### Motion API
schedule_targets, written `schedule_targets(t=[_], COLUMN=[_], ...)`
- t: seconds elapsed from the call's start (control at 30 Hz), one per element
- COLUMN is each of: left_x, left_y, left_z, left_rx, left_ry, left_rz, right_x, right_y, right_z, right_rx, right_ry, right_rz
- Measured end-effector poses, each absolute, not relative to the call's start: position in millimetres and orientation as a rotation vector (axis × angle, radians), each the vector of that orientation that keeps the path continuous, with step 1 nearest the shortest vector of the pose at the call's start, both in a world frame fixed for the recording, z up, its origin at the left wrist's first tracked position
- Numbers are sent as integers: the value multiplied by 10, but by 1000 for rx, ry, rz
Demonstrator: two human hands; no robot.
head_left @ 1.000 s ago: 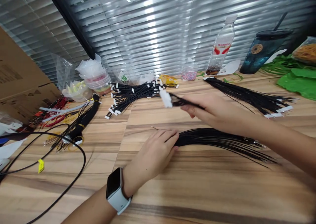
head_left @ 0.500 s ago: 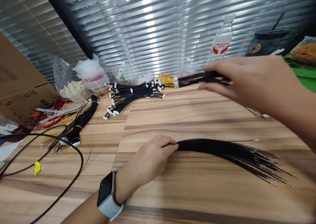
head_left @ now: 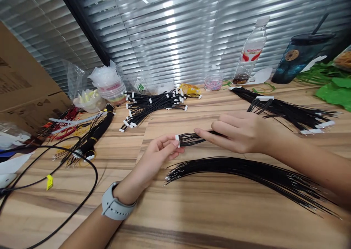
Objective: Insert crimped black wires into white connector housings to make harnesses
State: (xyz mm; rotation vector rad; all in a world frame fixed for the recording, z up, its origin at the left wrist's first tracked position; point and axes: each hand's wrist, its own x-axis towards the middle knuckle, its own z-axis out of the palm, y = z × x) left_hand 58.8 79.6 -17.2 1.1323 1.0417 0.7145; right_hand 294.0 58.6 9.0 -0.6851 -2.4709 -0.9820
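Observation:
Between my hands is a black wire harness [head_left: 189, 139] with a white connector [head_left: 177, 140] at its left end. My left hand [head_left: 161, 148] is closed, fingers and thumb pinching that connector. My right hand [head_left: 238, 132] curls over the wires farther right, and the white connector [head_left: 264, 98] with wires rising behind it may be their other end. Just below, a loose bundle of black wires [head_left: 225, 164] with bare metal tips lies curved on the table. Behind my right hand rests another black wire bundle [head_left: 287, 110] with white connectors.
A pile of finished-looking black harnesses [head_left: 156, 104] lies at the back. Further left are a banded wire bundle [head_left: 98, 132], a looped black cable [head_left: 95, 176] and a cardboard box [head_left: 24, 84]. A bottle [head_left: 251, 51], a dark tumbler [head_left: 298, 57] and a small tub [head_left: 214, 81] stand along the back.
My left hand has let go of the loose wires and now pinches the harness's connector. My right hand has brought the harness down and toward me from the back.

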Motion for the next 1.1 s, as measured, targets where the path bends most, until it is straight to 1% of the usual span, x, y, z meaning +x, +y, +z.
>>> schedule_targets(t=[0.13, 0.23, 0.33, 0.4, 0.47, 0.6, 0.73, 0.8, 0.93, 1.1], left_x=[559, 530, 504, 488, 471, 453, 468, 479, 492, 482], left_y=[834, 891, 925, 922, 909, 889, 877, 871, 882, 926], left_z=[-186, -212, -255, -287, -315, -340, -332, -325, -320, -321], left_rx=[1085, 1238, 1527, 1721, 1893, 2112, 2226, 2205, 2000, 1824], left_ry=[997, 997, 1044, 1103, 1144, 1154, 1184, 1160, 1071, 1056], left_rz=[739, 799, 827, 816, 813, 773, 716, 676, 596, 595], right_x=[2938, 2951, 2925, 2871, 2783, 2544, 2358, 2321, 2326, 2359], right_y=[636, 707, 721, 672, 580, 344, 192, 176, 216, 269], right_z=[-14, -148, -204, -168, -110, -135, -344, -413, -446, -479], right_rx=[-643, -845, -1087, -1125, -1096, -1027, -1060, -1086, -1113, -1126], right_ry=[-2468, -2578, -2683, -2695, -2644, -2621, -2646, -2624, -2586, -2528], right_rz=[-1047, -946, -582, -295, -146, -144, -362, -412, -303, -154])
